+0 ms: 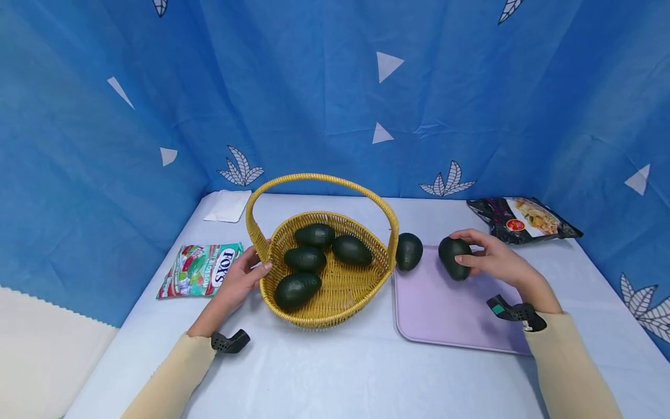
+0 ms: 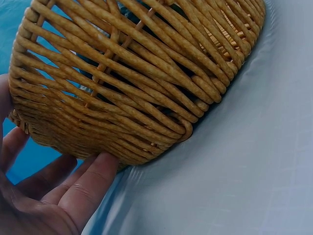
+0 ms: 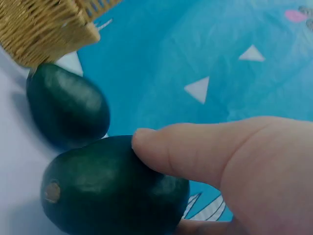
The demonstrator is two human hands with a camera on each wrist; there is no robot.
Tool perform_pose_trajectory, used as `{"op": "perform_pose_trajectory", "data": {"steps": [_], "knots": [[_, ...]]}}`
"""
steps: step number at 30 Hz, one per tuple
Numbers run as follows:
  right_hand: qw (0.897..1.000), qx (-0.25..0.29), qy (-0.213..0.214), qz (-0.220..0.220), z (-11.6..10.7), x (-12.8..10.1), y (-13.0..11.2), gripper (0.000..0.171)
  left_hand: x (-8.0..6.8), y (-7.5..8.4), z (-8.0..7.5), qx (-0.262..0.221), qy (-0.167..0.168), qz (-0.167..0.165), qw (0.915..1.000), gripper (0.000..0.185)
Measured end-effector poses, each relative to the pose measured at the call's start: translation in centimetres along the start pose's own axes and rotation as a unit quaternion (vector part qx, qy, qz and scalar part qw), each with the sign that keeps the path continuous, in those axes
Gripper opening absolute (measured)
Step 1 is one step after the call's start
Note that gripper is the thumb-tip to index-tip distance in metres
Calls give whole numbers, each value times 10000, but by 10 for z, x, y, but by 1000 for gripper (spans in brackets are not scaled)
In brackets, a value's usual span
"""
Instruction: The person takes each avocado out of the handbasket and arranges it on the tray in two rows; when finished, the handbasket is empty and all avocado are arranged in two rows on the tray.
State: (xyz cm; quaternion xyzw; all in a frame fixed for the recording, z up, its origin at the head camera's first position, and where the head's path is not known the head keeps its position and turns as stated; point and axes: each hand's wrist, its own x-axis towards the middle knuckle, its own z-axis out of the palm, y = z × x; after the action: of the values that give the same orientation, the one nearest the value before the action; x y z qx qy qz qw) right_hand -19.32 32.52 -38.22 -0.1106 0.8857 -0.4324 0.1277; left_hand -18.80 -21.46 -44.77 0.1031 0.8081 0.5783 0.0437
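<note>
The right hand [image 1: 489, 256] grips a dark green avocado [image 1: 454, 258], fingers curled over its far side and thumb pressed on its near side; the right wrist view shows the thumb [image 3: 195, 147] lying across the fruit's skin, with the stem scar facing the camera. This avocado sits at the far edge of a pale lilac tray [image 1: 445, 314] on the right half of the tabletop [image 1: 335, 372]. A second avocado [image 1: 409, 251] rests at the tray's far left corner, just beside the basket and near the held one without touching it. The left hand [image 1: 238, 282] rests against the left outer wall of a yellow wicker basket [image 1: 335, 291], fingers fairly straight and touching the weave near the base of the arched handle [image 1: 319, 180]; the left wrist view shows the fingertips [image 2: 98, 171] pressed to the basket's lower side. Inside the basket lie four more avocados [image 1: 306, 259]. Left of the basket a green and red Fox's candy bag [image 1: 201, 270] lies flat, and beyond it at the far left a white packet [image 1: 228, 205]. At the far right lies a dark snack bag [image 1: 523, 220]. A blue patterned cloth [image 1: 335, 87] hangs behind and around the tabletop.
</note>
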Motion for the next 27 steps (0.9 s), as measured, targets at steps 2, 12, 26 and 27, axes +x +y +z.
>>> {"op": "perform_pose_trajectory", "data": {"steps": [2, 12, 26, 27], "knots": [[9999, 56, 48, 105, 0, 3, 7, 55, 0, 0, 0, -11, 5, -2, 10000, 61], [9986, 133, 286, 420, 4, 12, 21, 58, -1, 0, 0, -203, -4, 16, 9998, 61], [9981, 178, 228, 544, 5, 15, 23, 66, 0, 0, 1, -124, 22, 1, 9999, 61], [9982, 201, 221, 525, 6, 15, 23, 66, 0, 0, 1, -132, 25, 4, 9999, 61]]}}
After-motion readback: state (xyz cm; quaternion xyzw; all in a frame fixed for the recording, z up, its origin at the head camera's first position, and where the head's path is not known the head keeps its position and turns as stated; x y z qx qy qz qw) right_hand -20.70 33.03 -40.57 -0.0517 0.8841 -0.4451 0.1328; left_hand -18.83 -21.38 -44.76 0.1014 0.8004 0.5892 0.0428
